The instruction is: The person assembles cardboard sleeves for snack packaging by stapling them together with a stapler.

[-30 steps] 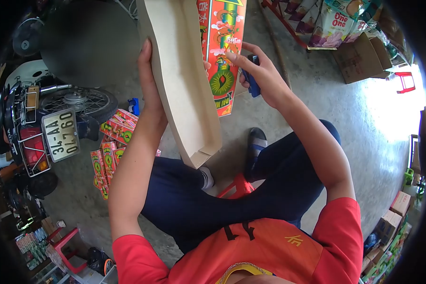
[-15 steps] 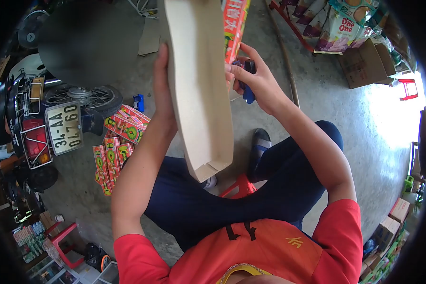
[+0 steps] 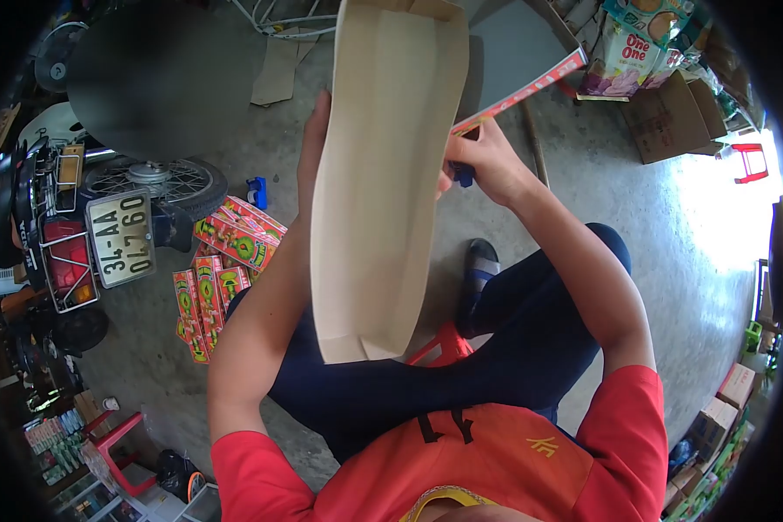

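A long, shallow cardboard box (image 3: 378, 200) with a plain tan inside is held up before me, its open side facing me. My left hand (image 3: 316, 139) grips its left side, most of the fingers hidden behind it. At the right wall my right hand (image 3: 491, 165) is closed round a small dark blue tool (image 3: 465, 175), mostly covered by the fingers; I cannot tell its kind. A grey panel (image 3: 518, 52) with a red printed edge strip (image 3: 531, 87) slants up to the right behind the box, just above my right hand.
Several red and green printed boxes (image 3: 235, 239) lie piled on the floor at left, with a blue object (image 3: 257, 192) beside them. A motorbike (image 3: 117, 235) stands further left. A red stool (image 3: 444, 344) shows between my legs. An open carton (image 3: 670, 122) is at upper right.
The box has shifted right and turned its inside more toward me. The red printed strip has swung out to the right, showing a grey panel. My right hand has turned, hiding more of the blue tool.
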Demonstrator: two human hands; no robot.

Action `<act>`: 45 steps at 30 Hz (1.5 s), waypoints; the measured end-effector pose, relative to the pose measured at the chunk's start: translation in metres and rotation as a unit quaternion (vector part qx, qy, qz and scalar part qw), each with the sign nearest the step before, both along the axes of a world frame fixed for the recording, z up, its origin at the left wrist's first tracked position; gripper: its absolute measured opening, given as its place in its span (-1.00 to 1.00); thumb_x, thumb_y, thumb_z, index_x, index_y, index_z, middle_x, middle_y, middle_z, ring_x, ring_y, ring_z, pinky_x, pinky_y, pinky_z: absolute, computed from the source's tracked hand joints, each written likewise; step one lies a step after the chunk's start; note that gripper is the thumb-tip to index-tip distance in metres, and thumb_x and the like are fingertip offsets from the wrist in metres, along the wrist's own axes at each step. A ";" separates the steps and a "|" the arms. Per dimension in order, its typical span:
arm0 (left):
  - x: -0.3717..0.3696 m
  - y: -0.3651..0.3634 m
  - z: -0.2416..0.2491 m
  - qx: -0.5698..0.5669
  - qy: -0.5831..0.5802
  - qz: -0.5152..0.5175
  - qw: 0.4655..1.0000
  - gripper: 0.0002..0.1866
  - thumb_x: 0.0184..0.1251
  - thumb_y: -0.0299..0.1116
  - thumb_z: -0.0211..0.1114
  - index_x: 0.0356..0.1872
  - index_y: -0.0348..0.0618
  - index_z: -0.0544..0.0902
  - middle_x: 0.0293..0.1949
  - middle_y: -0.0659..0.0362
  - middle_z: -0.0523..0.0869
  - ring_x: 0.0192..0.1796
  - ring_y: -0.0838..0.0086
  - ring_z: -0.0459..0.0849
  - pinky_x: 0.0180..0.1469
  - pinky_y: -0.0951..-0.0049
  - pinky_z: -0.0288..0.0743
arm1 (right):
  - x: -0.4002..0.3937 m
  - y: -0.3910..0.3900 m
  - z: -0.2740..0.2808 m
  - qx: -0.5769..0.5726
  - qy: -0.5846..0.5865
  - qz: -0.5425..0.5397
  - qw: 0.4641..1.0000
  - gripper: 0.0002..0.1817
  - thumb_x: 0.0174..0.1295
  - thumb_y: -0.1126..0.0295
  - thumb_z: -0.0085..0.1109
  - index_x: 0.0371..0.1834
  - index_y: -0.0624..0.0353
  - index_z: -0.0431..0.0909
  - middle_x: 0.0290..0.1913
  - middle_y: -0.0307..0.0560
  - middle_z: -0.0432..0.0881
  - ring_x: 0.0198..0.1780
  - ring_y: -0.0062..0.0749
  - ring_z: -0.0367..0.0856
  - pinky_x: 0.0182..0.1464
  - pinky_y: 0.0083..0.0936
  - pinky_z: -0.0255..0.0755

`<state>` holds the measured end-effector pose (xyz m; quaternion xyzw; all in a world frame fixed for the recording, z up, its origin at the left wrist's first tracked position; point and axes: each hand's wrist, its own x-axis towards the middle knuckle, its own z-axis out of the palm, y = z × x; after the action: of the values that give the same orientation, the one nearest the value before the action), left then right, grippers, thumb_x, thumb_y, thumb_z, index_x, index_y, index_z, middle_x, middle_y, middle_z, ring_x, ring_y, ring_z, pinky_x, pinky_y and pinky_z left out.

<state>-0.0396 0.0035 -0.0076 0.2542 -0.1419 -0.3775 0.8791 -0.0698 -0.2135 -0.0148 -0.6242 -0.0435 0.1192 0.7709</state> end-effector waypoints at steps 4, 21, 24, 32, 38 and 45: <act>-0.007 0.004 0.000 -0.003 0.077 0.012 0.997 -0.34 0.69 0.25 -0.16 0.23 -0.15 0.59 -0.11 -0.14 0.75 -0.26 -0.09 0.74 -0.24 0.08 0.68 | -0.006 -0.007 0.021 -0.112 -0.097 0.002 0.989 -0.58 0.08 0.25 0.56 -0.09 0.27 0.69 -0.22 -0.12 0.75 -0.33 -0.54 0.68 -0.34 -0.55 0.51; 0.009 0.014 0.018 0.324 -0.141 0.199 0.914 -0.37 0.60 0.17 0.17 0.33 -0.20 0.56 0.12 0.15 0.70 0.07 0.54 0.70 0.09 0.51 0.56 | -0.003 -0.023 0.033 -0.272 -0.073 -0.022 0.959 0.03 0.20 -0.31 0.39 0.54 0.26 0.38 -0.07 0.00 0.78 -0.27 -0.41 0.66 -0.34 -0.48 0.44; 0.001 0.005 0.021 0.326 -0.146 0.177 0.917 -0.39 0.63 0.14 0.15 0.37 -0.19 0.54 0.15 0.17 0.69 0.15 0.55 0.66 0.18 0.52 0.50 | -0.008 -0.014 0.031 -0.214 -0.057 0.017 0.975 -0.16 0.39 -0.10 0.28 0.61 0.15 0.31 -0.09 -0.10 0.69 -0.38 -0.60 0.48 -0.35 -0.60 0.38; 0.022 0.012 -0.002 0.394 -0.130 0.225 0.882 -0.32 0.49 0.21 0.30 0.25 -0.27 0.67 0.04 0.11 0.77 0.10 0.48 0.71 0.16 0.46 0.53 | 0.001 0.001 -0.006 -0.224 -0.041 -0.028 0.973 -0.18 0.38 -0.15 0.33 0.51 0.24 0.43 -0.11 -0.10 0.69 -0.44 -0.59 0.49 -0.37 -0.58 0.40; 0.060 0.055 -0.010 0.495 -0.305 0.246 0.775 -0.28 0.62 0.11 0.20 0.47 -0.34 0.49 0.34 0.02 0.65 0.38 0.34 0.56 0.42 0.39 0.36 | 0.021 0.015 -0.064 -0.465 -0.052 0.117 0.876 -0.40 0.31 -0.14 0.38 0.19 0.11 0.72 -0.04 0.03 0.78 -0.05 -0.20 0.76 0.03 -0.29 0.59; 0.068 0.093 -0.034 0.512 -0.267 0.292 0.762 -0.25 0.59 0.11 0.25 0.46 -0.39 0.48 0.34 -0.04 0.64 0.39 0.32 0.56 0.44 0.38 0.35 | 0.010 0.071 -0.219 -0.634 0.008 0.284 0.719 -0.48 0.15 -0.12 0.44 0.01 0.02 0.78 0.02 0.05 0.82 0.12 0.00 0.77 0.19 -0.13 0.61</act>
<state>0.0288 0.0963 -0.0411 0.7865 -0.0751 -0.0355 0.6119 -0.0598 -0.1421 -0.2343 -0.9244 -0.1269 0.3376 0.1245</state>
